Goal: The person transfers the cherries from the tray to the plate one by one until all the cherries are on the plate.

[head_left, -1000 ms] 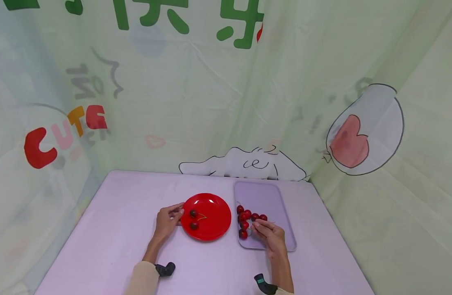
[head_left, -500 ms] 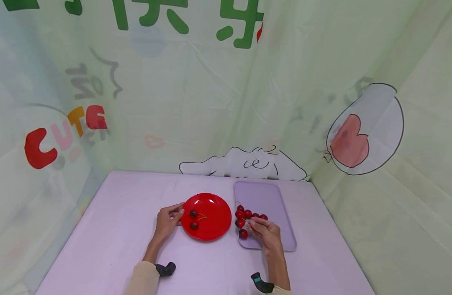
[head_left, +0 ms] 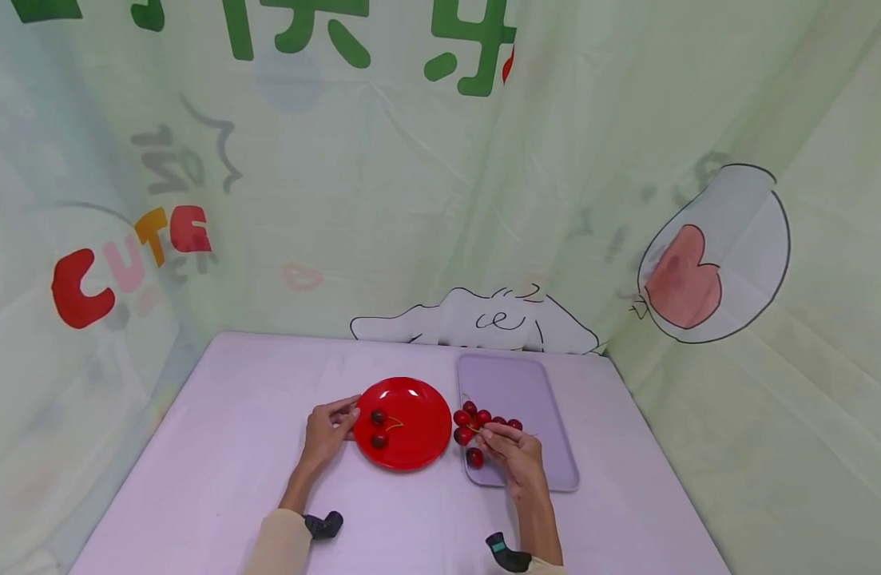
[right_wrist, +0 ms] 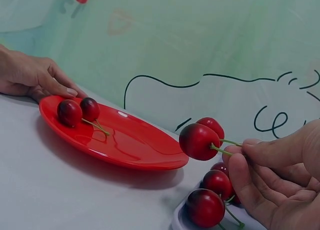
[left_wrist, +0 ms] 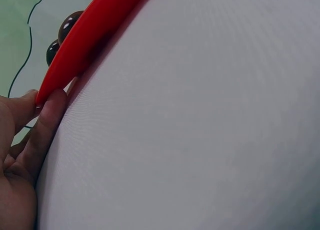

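At the left rim of a round red plate [head_left: 420, 435], my left hand [head_left: 327, 431] pinches the edge between thumb and fingers. The left wrist view shows the thumb on top of the rim and a finger beneath. Two joined dark red cherries [right_wrist: 69, 112] lie on the plate's left part, their green stems pointing right. My right hand [head_left: 521, 461] pinches the stems of another pair of cherries [right_wrist: 198, 141] between thumb and fingertips. That pair hangs over the left edge of the lilac tray [head_left: 512, 383], above more cherries [right_wrist: 205, 208] lying in it.
The lilac tray stands to the right of the plate on a pale table [head_left: 267, 383]. A printed curtain [head_left: 411, 200] rises behind the table and along both sides. Dark wrist devices sit at both cuffs.
My right hand has lifted the pair of cherries from among the others and moved it left, towards the plate. The left hand and the plate stay in place.
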`<action>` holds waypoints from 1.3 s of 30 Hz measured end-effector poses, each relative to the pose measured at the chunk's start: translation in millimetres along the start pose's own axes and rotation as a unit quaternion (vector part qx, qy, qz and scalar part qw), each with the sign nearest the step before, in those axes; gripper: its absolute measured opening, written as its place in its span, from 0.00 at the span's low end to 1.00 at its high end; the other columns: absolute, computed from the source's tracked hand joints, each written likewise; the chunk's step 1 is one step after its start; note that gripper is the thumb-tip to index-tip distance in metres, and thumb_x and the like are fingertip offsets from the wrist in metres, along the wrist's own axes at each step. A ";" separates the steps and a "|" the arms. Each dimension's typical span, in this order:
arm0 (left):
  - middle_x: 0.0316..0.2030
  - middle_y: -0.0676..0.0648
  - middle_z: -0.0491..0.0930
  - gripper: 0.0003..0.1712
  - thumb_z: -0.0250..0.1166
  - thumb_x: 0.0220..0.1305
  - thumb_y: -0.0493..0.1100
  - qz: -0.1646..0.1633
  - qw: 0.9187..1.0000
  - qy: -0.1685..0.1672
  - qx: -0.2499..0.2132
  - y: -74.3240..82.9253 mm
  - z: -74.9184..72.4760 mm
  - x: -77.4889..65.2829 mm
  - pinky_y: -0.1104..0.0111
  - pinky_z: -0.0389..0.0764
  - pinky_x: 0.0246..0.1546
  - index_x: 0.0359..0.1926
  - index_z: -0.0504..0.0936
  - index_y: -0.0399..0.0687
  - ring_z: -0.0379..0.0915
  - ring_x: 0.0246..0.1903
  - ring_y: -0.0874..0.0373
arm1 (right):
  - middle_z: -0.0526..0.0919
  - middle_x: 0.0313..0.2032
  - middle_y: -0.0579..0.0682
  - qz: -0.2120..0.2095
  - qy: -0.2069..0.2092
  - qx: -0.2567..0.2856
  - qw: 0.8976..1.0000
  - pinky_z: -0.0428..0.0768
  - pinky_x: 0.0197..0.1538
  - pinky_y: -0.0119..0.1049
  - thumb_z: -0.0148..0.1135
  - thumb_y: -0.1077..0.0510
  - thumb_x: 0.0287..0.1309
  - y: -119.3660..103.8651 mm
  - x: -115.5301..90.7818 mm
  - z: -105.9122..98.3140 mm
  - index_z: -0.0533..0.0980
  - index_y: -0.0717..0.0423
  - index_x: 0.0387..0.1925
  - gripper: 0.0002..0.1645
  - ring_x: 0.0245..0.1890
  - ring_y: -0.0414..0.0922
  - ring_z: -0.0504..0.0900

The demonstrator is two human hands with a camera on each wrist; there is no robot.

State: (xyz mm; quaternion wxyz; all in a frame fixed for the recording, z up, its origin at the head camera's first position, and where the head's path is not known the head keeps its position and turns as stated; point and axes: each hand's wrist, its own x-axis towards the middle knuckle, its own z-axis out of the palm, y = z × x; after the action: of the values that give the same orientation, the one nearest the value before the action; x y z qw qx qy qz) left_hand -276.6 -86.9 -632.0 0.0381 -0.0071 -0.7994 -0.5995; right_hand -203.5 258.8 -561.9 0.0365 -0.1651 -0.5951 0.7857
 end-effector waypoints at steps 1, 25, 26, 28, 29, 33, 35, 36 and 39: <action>0.51 0.38 0.88 0.22 0.69 0.77 0.38 0.001 1.000 -0.001 0.000 0.4 0.0 0.4 0.81 0.86 0.34 0.69 0.86 0.46 0.84 0.40 0.55 | 0.95 0.35 0.50 -0.003 -0.002 -0.001 1.000 0.93 0.44 0.32 0.69 0.71 0.69 0.7 0.6 -0.2 0.85 0.75 0.52 0.13 0.33 0.43 0.95; 0.51 0.38 0.87 0.22 0.69 0.77 0.37 0.003 1.000 -0.001 -0.004 4.5 -1.6 -1.6 0.80 0.87 0.34 0.68 0.86 0.44 0.83 0.40 0.56 | 0.95 0.36 0.52 -0.013 -0.039 -0.022 0.999 0.93 0.43 0.33 0.69 0.70 0.70 9.5 4.6 19.8 0.83 0.78 0.54 0.15 0.33 0.43 0.95; 0.51 0.38 0.87 0.22 0.69 0.77 0.37 0.003 1.000 -0.001 -0.003 4.9 -1.6 -1.9 0.80 0.86 0.34 0.68 0.86 0.44 0.83 0.40 0.56 | 0.95 0.36 0.52 -0.013 -0.041 -0.025 0.999 0.93 0.43 0.33 0.69 0.69 0.70 9.8 5.0 20.7 0.83 0.78 0.54 0.15 0.33 0.43 0.95; 0.52 0.37 0.87 0.22 0.69 0.77 0.37 0.003 1.000 -0.001 -0.002 5.6 -1.8 -2.4 0.81 0.86 0.34 0.68 0.86 0.44 0.83 0.40 0.56 | 0.95 0.37 0.54 -0.015 -0.047 -0.031 0.998 0.93 0.43 0.33 0.70 0.69 0.70 9.7 5.4 23.4 0.82 0.79 0.55 0.17 0.33 0.44 0.95; 0.52 0.37 0.88 0.22 0.69 0.77 0.37 0.003 1.000 -0.001 -0.001 5.8 -1.8 -2.6 0.81 0.86 0.34 0.68 0.86 0.44 0.83 0.40 0.56 | 0.95 0.37 0.54 -0.013 -0.047 -0.033 0.998 0.93 0.43 0.33 0.70 0.69 0.69 9.0 5.1 25.2 0.82 0.79 0.55 0.18 0.34 0.44 0.95; 0.52 0.37 0.88 0.22 0.69 0.77 0.36 0.002 1.000 0.001 -0.003 6.4 -2.2 -2.5 0.80 0.86 0.34 0.68 0.86 0.44 0.82 0.39 0.57 | 0.95 0.38 0.55 -0.009 -0.049 -0.050 0.997 0.93 0.44 0.33 0.71 0.68 0.70 2.3 0.6 34.7 0.81 0.79 0.58 0.21 0.35 0.45 0.96; 0.52 0.37 0.88 0.22 0.69 0.76 0.36 0.002 1.000 0.002 -0.005 6.2 -2.4 -2.4 0.80 0.86 0.33 0.68 0.86 0.43 0.82 0.38 0.58 | 0.95 0.38 0.55 -0.006 -0.051 -0.054 0.997 0.93 0.45 0.33 0.71 0.67 0.70 -0.6 -1.7 39.2 0.81 0.79 0.58 0.21 0.36 0.45 0.96; 0.51 0.37 0.88 0.22 0.69 0.76 0.36 0.002 1.000 0.002 -0.006 6.0 -2.5 -2.2 0.80 0.86 0.33 0.68 0.86 0.43 0.82 0.37 0.58 | 0.95 0.38 0.55 -0.004 -0.052 -0.054 0.997 0.93 0.45 0.33 0.71 0.67 0.70 -1.8 -2.5 41.4 0.81 0.79 0.58 0.21 0.36 0.45 0.96; 0.51 0.37 0.88 0.21 0.69 0.76 0.36 0.005 1.000 0.002 -0.011 4.6 -2.3 -1.4 0.80 0.86 0.33 0.67 0.86 0.43 0.82 0.36 0.59 | 0.94 0.37 0.55 0.003 -0.055 -0.054 0.997 0.93 0.46 0.34 0.71 0.68 0.69 -1.6 -1.7 45.5 0.82 0.77 0.57 0.19 0.35 0.45 0.95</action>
State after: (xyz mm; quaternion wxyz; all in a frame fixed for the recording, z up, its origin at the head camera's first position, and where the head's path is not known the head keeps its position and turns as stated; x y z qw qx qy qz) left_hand -274.8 -87.8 -627.1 0.0425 -0.0106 -0.7925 -0.6083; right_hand -216.0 216.8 -549.2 -0.0080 -0.1252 -0.6374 0.7603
